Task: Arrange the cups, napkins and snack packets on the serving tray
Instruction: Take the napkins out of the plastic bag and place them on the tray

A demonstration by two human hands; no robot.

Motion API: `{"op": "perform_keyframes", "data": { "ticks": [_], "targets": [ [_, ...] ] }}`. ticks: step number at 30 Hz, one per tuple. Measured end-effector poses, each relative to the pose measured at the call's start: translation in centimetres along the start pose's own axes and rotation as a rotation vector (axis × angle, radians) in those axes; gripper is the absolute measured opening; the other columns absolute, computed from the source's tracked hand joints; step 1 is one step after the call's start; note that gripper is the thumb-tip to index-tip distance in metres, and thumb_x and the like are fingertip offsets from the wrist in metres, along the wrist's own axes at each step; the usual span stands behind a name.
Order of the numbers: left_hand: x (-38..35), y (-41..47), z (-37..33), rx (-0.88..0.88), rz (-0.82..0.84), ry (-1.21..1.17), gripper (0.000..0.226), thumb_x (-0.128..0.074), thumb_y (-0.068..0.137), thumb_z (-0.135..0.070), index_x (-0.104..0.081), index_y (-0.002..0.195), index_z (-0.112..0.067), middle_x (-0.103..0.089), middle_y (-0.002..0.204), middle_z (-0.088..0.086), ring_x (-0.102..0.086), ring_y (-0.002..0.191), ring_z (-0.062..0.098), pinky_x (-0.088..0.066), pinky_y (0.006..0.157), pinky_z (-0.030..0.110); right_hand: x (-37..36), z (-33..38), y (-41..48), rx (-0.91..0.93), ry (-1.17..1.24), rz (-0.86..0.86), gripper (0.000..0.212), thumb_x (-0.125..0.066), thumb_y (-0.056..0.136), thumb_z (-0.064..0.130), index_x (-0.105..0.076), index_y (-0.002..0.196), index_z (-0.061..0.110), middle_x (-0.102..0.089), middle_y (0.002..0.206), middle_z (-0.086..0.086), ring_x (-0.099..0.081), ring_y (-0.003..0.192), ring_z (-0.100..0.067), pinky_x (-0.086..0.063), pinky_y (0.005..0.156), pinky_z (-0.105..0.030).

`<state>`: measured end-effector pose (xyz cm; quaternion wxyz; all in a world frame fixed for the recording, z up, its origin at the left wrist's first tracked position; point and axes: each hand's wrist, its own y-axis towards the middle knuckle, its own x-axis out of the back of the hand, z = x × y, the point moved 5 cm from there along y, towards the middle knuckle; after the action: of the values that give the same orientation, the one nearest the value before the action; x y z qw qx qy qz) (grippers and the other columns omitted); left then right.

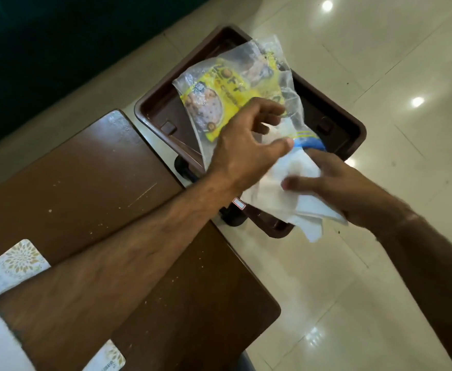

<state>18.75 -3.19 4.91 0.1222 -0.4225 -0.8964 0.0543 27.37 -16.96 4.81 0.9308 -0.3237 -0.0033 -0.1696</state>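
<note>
Snack packets in clear crinkled plastic with yellow printing (227, 84) lie tilted over the dark brown plastic serving tray (334, 116), and I cannot count them surely: one yellow label with a picture of round snacks is plain, a second yellow patch shows behind it, and whether that is another packet is unclear. The lettering is blurred; I make out something like "OFF" and no more. My left hand (243, 148) hangs over the packets with fingers loosely spread, not clamped on anything I can see, though its palm hides the plastic below. My right hand (334, 183) presses thumb and fingers on a bunch of white paper napkins (281, 194) at the tray's near corner; their number is lost in the folds. A blue-rimmed thing (310, 144) peeks between my hands, mostly hidden. The tray sits beyond a scratched brown wooden table (99, 183), partly over glossy cream floor tiles (380, 277). A small red-edged white sticker (237, 203) is unreadable.
</note>
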Motion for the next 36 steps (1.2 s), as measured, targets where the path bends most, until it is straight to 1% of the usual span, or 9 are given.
{"op": "perform_keyframes", "data": {
  "ticks": [7,10,12,15,18,22,27,32,36],
  "targets": [
    [3.3,-6.3,3.4,0.416,-0.172,-0.508,0.014,-0.061,0.096,-0.023,-0.062,0.103,-0.011,-0.069,0.099,0.01,-0.065,0.077,0.021,-0.052,0.078,0.037,-1.0,0.3,-7.7,0.052,0.066,0.228,0.038,-0.073,0.086,0.014,-0.065,0.123,0.02,-0.074,0.113,-0.008,-0.072,0.1,-0.022,-0.059,0.077,-0.029],
    [1.8,-11.4,4.8,0.684,0.187,-0.915,0.057,-0.053,0.096,-0.051,-0.058,0.127,-0.004,-0.064,0.123,0.018,-0.06,0.111,0.037,-0.042,0.106,0.056,-4.9,1.5,-7.4,0.068,0.014,0.298,0.04,-0.074,0.086,0.01,-0.065,0.122,0.024,-0.074,0.115,0.001,-0.071,0.104,-0.014,-0.056,0.08,-0.023],
    [1.7,-14.4,4.5,0.772,0.387,-1.203,0.079,-0.049,0.092,-0.065,-0.049,0.144,-0.006,-0.051,0.145,0.022,-0.047,0.131,0.04,-0.032,0.116,0.056,-7.4,1.3,-6.4,0.046,-0.16,0.235,0.046,-0.081,0.081,0.025,-0.058,0.121,0.029,-0.072,0.113,0.009,-0.069,0.103,-0.006,-0.056,0.083,-0.024],
    [4.0,-17.3,5.9,0.768,0.311,-1.317,0.075,-0.046,0.092,-0.068,-0.052,0.144,-0.014,-0.051,0.148,0.018,-0.051,0.132,0.036,-0.041,0.111,0.05,-11.3,1.5,-5.6,0.105,-0.48,-0.044,0.053,-0.079,0.076,0.048,-0.044,0.112,0.032,-0.063,0.102,0.019,-0.06,0.095,0.008,-0.049,0.081,-0.011],
    [6.1,-19.8,7.6,0.743,0.171,-1.331,0.067,-0.043,0.094,-0.066,-0.058,0.139,-0.018,-0.057,0.143,0.014,-0.057,0.128,0.034,-0.047,0.105,0.049,-14.8,2.2,-6.3,0.259,-0.695,-0.222,0.043,-0.07,0.08,0.054,-0.043,0.105,0.031,-0.055,0.097,0.014,-0.055,0.085,-0.001,-0.037,0.065,-0.008],
    [8.7,-22.4,8.7,0.698,0.036,-1.371,0.063,-0.039,0.096,-0.066,-0.062,0.135,-0.023,-0.061,0.14,0.011,-0.063,0.121,0.031,-0.057,0.087,0.042,-18.4,2.6,-6.7,0.287,-0.784,-0.251,0.022,-0.067,0.085,0.047,-0.05,0.087,0.032,-0.058,0.093,0.01,-0.055,0.083,-0.008,-0.038,0.067,-0.014],
    [10.7,-24.9,9.8,0.624,-0.022,-1.451,0.062,-0.041,0.097,-0.064,-0.061,0.136,-0.021,-0.061,0.139,0.014,-0.06,0.125,0.036,-0.051,0.1,0.05,-21.2,3.4,-7.1,0.213,-0.532,-0.237,0.014,-0.073,0.086,0.033,-0.06,0.081,0.031,-0.065,0.074,0.016,-0.06,0.08,0.007,-0.042,0.061,-0.001],
    [12.4,-26.8,11.1,0.591,-0.068,-1.455,0.069,-0.046,0.091,-0.071,-0.063,0.134,-0.019,-0.062,0.137,0.015,-0.06,0.125,0.038,-0.045,0.106,0.054,-24.1,2.7,-6.9,0.035,-0.116,-0.126,0.007,-0.075,0.086,0.026,-0.073,0.085,0.02,-0.076,0.087,-0.001,-0.065,0.066,0.0,-0.049,0.058,-0.01],
    [13.9,-28.3,10.9,0.51,-0.062,-1.458,0.063,-0.064,0.087,-0.057,-0.061,0.136,-0.019,-0.061,0.138,0.016,-0.06,0.122,0.038,-0.043,0.107,0.059,-26.4,3.5,-7.5,0.188,-0.563,-0.176,0.012,-0.076,0.083,0.036,-0.065,0.082,0.034,-0.07,0.09,0.014,-0.064,0.077,0.0,-0.043,0.059,-0.001]
  ]
}}
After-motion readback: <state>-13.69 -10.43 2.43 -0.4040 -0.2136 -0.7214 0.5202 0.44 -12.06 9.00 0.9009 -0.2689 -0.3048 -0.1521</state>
